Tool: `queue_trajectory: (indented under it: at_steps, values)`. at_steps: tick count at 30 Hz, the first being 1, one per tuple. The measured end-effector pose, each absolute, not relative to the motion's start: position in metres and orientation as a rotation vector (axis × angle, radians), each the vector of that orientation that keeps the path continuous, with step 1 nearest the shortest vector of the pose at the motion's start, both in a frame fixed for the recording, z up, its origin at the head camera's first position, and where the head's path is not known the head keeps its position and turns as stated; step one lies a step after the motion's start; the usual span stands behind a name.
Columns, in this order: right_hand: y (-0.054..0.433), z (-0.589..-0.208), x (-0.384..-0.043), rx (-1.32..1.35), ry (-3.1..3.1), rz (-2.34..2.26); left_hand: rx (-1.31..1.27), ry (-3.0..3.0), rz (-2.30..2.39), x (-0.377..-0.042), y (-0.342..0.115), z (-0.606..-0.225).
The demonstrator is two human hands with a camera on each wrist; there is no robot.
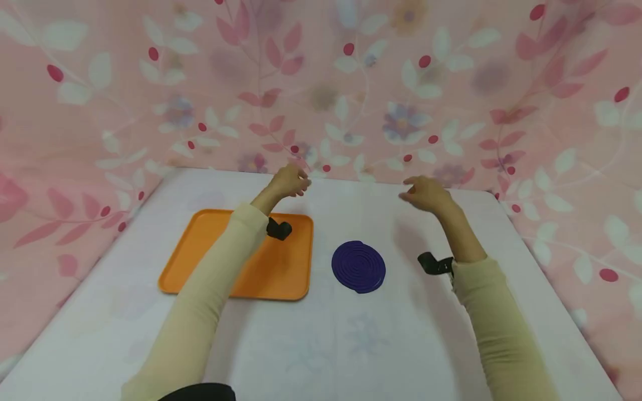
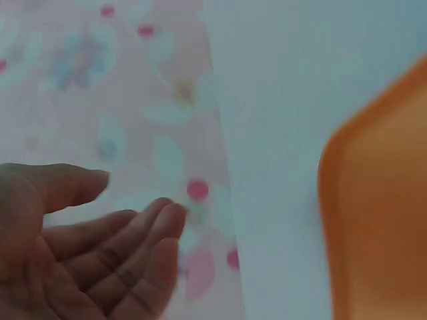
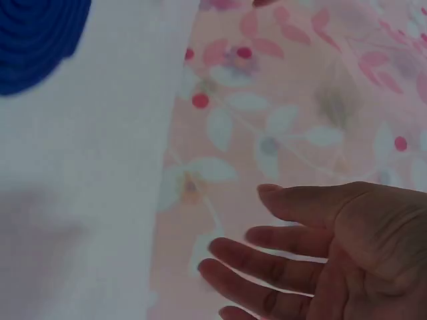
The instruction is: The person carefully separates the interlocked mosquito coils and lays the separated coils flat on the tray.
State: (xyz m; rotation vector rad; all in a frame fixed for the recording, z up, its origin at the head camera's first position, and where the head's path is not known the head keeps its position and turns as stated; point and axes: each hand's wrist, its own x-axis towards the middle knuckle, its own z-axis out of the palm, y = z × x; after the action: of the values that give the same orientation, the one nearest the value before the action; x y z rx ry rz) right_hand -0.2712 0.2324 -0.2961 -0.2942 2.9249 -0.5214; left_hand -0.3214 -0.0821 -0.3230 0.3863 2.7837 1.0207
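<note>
In the head view my left hand is raised over the far side of the table, beyond an orange tray. Its fingers are loosely bent with nothing in them, as the left wrist view also shows. My right hand hovers near the table's far edge on the right, fingers apart and relaxed, holding nothing. Between and nearer than the two hands lies a flat, round, dark blue coil with concentric rings. Neither hand touches the coil or the tray. A corner of the coil's edge shows in the right wrist view.
A white cloth covers the table. Pink floral fabric hangs behind it and on both sides. Black wrist straps stick out near both cuffs. A dark rounded object shows at the bottom edge.
</note>
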Motion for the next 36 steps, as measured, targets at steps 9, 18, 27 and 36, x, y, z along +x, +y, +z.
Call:
queue_trajectory:
  at_steps: [9, 18, 27, 36]
  values:
    - [0.195, -0.371, -0.225, -0.225, 2.690, -0.782, 0.386, 2.578, 0.799, -0.253, -0.039, -0.372]
    - [0.172, -0.396, -0.212, 0.028, 2.773, -0.668, 0.424, 2.757, 0.641, -0.223, -0.016, -0.405]
    - [0.171, -0.400, -0.210, 0.063, 2.755, -0.729, 0.377, 2.704, 0.705, -0.223, -0.014, -0.408]
    - [0.176, -0.407, -0.213, -0.007, 2.699, -1.026, 0.359, 2.706, 0.877, -0.221, -0.019, -0.407]
